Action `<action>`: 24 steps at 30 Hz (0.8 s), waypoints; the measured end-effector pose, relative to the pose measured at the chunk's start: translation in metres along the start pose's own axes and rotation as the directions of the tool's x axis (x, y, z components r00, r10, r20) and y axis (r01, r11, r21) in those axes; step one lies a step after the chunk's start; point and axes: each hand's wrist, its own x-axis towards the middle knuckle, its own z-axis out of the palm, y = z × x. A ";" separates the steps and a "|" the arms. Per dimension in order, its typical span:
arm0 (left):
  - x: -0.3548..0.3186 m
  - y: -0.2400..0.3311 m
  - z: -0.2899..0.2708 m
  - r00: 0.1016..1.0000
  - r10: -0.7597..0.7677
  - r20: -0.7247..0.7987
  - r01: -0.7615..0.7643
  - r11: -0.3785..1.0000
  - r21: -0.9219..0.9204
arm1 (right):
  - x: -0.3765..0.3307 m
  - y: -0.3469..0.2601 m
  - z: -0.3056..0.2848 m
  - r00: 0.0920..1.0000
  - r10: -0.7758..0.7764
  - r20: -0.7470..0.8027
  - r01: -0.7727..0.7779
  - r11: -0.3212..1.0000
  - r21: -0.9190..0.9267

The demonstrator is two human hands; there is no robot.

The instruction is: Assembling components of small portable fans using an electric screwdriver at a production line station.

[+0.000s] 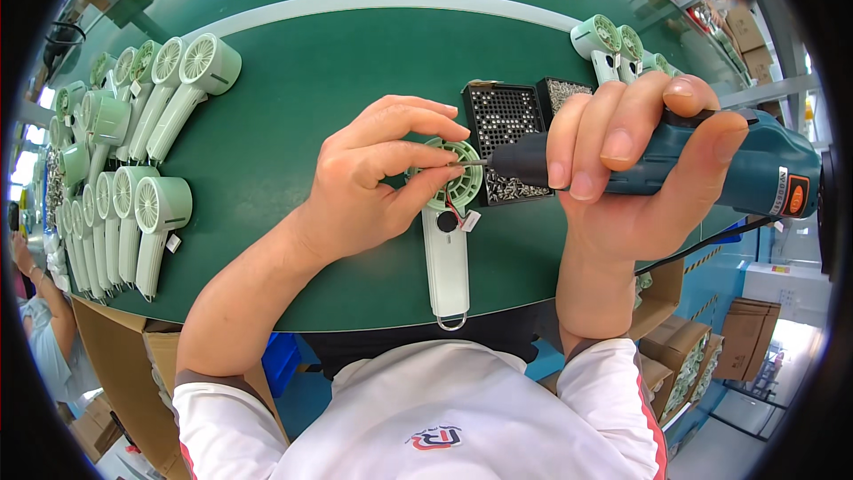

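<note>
My right hand (640, 147) is wrapped round a dark teal electric screwdriver (653, 156), held almost level with its bit pointing left. The bit's tip meets the pinched thumb and forefinger of my left hand (382, 164); what lies between those fingertips is too small to tell. Just beneath them a pale green handheld fan (447, 258) lies on the table, its round grille (460, 188) at the far end and partly hidden by my fingers. Thin wires with a white connector (471, 220) come out by its neck, next to a black round spot.
A black perforated screw tray (504, 116) stands right of the fan, with a second tray (564, 89) of screws beside it. Rows of similar fans (164, 204) fill the green table's (329, 80) left side; more fans (597, 36) lie far right. A power cord (702, 244) trails at right.
</note>
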 end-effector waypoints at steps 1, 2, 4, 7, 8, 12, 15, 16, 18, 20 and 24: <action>0.000 0.000 0.000 1.000 0.000 0.000 0.000 1.000 0.000 | 0.000 -0.001 0.001 1.000 0.006 -0.009 -0.006 1.000 -0.006; -0.001 -0.001 -0.001 1.000 0.003 0.010 -0.003 1.000 0.000 | 0.000 0.000 0.001 1.000 0.006 -0.008 -0.006 1.000 -0.005; 0.000 -0.001 0.000 1.000 0.009 0.022 -0.009 1.000 -0.005 | 0.000 -0.001 0.000 1.000 -0.006 -0.015 0.006 0.999 -0.036; -0.001 0.000 0.000 0.999 -0.030 0.031 0.031 0.999 -0.028 | -0.001 0.000 0.000 1.000 -0.006 -0.027 0.005 0.999 -0.043; -0.002 -0.001 -0.002 0.998 -0.015 0.064 0.016 1.000 -0.025 | -0.001 0.000 0.001 1.000 -0.006 -0.028 0.005 0.999 -0.044; -0.001 0.007 -0.009 0.983 -0.106 0.152 0.109 0.994 -0.013 | 0.000 -0.004 0.000 0.999 -0.008 -0.052 0.005 0.998 -0.069; 0.001 0.008 -0.009 0.970 -0.131 0.205 0.132 0.991 0.008 | 0.003 -0.010 -0.001 0.997 0.013 -0.082 -0.022 0.994 -0.107; 0.001 0.008 -0.008 0.969 -0.128 0.212 0.131 0.991 0.001 | 0.004 -0.013 -0.002 0.995 0.023 -0.102 -0.036 0.991 -0.132; 0.002 0.009 -0.003 0.961 -0.131 0.243 0.119 0.991 0.064 | 0.007 -0.015 -0.016 0.999 0.022 -0.026 -0.025 0.993 -0.119; 0.004 0.010 -0.001 0.952 -0.152 0.264 0.138 0.988 0.071 | 0.008 -0.017 -0.032 0.990 0.015 0.140 -0.005 0.998 -0.069; 0.006 0.010 -0.006 0.924 -0.253 0.286 0.231 0.967 0.110 | 0.007 -0.007 -0.015 0.999 -0.026 0.033 0.033 0.969 -0.245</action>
